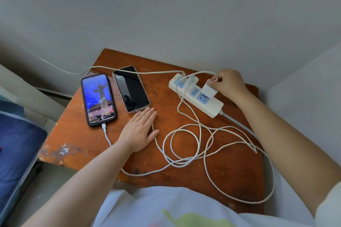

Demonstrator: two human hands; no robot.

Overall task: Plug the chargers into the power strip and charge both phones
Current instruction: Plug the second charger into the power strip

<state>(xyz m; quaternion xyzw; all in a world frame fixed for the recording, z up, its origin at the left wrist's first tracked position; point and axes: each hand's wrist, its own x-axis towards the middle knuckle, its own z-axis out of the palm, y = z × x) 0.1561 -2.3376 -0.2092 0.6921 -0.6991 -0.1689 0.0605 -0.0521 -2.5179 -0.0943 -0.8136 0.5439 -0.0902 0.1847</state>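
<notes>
Two phones lie side by side on a worn wooden table (184, 177). The left phone (98, 99) has a lit screen and a white cable in its bottom port. The right phone (131, 89) is dark. My left hand (141, 129) rests flat and open just below the dark phone, over a white cable. A white power strip (212, 106) lies at the right, with one white charger (191, 82) plugged in near its far end. My right hand (229, 82) grips a second white charger (208, 89) standing on the strip; I cannot tell whether it is fully seated.
Loose loops of white cable (186, 145) cover the table's middle and right. Another white cord (55, 67) runs off along the wall to the left. A blue bed or bag (16, 151) sits at the left. Grey walls close in behind and right.
</notes>
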